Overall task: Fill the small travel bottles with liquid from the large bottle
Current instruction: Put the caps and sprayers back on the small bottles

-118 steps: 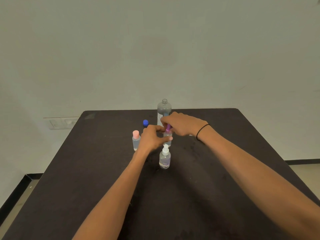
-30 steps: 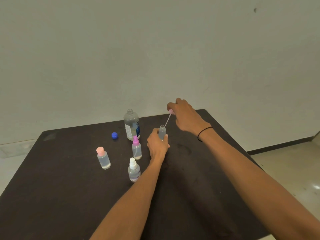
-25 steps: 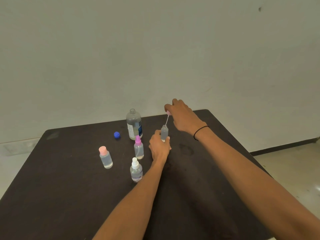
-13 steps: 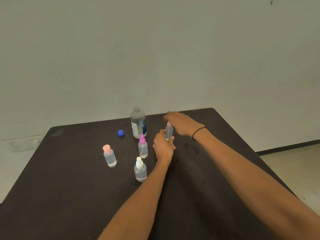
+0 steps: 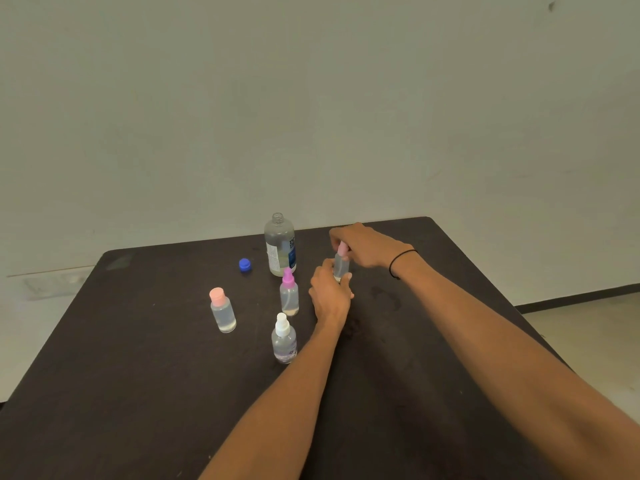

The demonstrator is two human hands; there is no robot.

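Small clear travel bottle [image 5: 341,268] upright, frame centre, long axis vertical. Left hand [image 5: 329,294] grips body from below-left. Right hand [image 5: 367,245] pinches pale pink spray cap [image 5: 343,249] directly above neck, axes aligned.

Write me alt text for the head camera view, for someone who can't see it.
Over a dark table, the left hand grips a small clear bottle while the right hand pinches its pink spray top. To the left stand an uncapped large bottle, a blue cap, and three capped travel bottles: magenta-topped, white-topped and peach-capped.
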